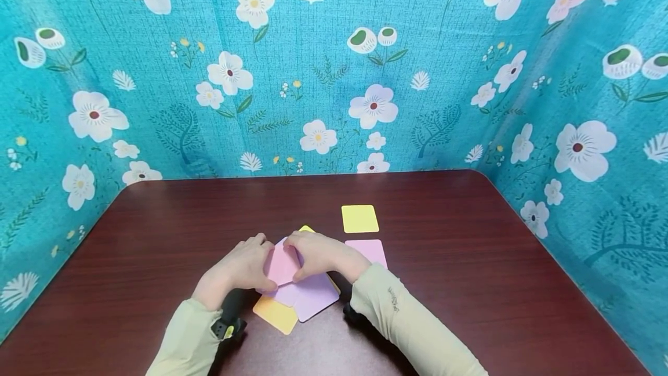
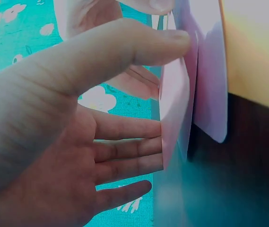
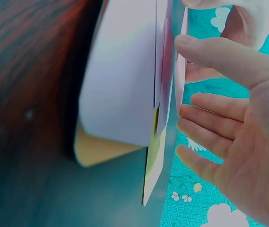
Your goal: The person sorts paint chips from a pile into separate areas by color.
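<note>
Between the two hands, a pink square card (image 1: 282,266) lies over a loose pile in the head view. My left hand (image 1: 241,267) grips its left side, thumb at the near corner and fingertips at the far one. On the right side, my right hand (image 1: 319,253) holds the same card by its corners with thumb and fingers. The left wrist view shows the pink card (image 2: 174,101) close over the lower cards. Beneath are lilac cards (image 1: 315,299), an orange card (image 1: 276,313) and a yellow card (image 1: 306,228), partly covered.
A separate yellow card (image 1: 360,219) lies behind and to the right of the pile. Nearer, another pink card (image 1: 369,251) is partly hidden by the right forearm. The dark wooden table (image 1: 469,283) meets a blue floral curtain (image 1: 334,62) at the back and sides.
</note>
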Demonstrator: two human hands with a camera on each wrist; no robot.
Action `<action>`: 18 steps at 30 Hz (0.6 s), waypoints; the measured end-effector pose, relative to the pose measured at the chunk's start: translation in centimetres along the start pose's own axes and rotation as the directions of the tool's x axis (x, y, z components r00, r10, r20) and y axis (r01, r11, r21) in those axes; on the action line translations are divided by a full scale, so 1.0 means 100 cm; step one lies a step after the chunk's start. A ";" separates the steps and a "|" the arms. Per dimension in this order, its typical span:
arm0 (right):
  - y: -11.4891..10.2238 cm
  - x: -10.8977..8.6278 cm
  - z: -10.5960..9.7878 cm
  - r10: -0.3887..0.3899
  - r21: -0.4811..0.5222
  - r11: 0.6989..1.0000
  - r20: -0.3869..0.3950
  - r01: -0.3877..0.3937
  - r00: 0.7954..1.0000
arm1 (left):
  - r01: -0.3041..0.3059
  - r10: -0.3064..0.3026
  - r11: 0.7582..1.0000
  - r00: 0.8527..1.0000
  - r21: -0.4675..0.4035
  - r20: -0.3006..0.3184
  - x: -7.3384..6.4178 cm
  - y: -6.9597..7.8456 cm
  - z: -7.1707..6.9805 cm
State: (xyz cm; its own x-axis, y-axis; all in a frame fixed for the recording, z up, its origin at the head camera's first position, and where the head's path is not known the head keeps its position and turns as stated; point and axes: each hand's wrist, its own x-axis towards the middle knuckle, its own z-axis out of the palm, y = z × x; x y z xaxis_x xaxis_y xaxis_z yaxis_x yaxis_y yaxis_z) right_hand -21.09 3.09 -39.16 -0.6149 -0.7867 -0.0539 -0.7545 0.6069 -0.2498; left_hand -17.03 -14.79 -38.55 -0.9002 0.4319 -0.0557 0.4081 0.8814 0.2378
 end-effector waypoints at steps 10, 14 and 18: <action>0.010 -0.012 -0.004 0.053 -0.004 0.999 -0.010 -0.053 0.999 | -0.005 0.005 1.000 1.000 -0.010 0.007 0.005 0.009 0.001; 0.015 -0.019 -0.007 0.099 0.026 0.995 -0.005 -0.099 0.995 | 0.018 -0.018 0.999 1.000 -0.039 0.018 0.008 0.012 0.002; 0.020 -0.025 -0.007 0.120 0.046 0.992 -0.008 -0.120 0.993 | 0.006 -0.006 0.998 1.000 -0.067 0.009 0.012 0.015 0.003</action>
State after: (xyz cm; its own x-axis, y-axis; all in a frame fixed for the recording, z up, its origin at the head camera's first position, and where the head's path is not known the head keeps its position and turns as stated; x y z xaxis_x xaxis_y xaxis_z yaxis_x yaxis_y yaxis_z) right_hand -21.24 6.35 -38.81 -0.7029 -0.7072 -0.0758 -0.6641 0.6907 -0.2860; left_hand -17.41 -12.90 -38.54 -0.9011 0.4286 -0.0657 0.3913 0.8692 0.3022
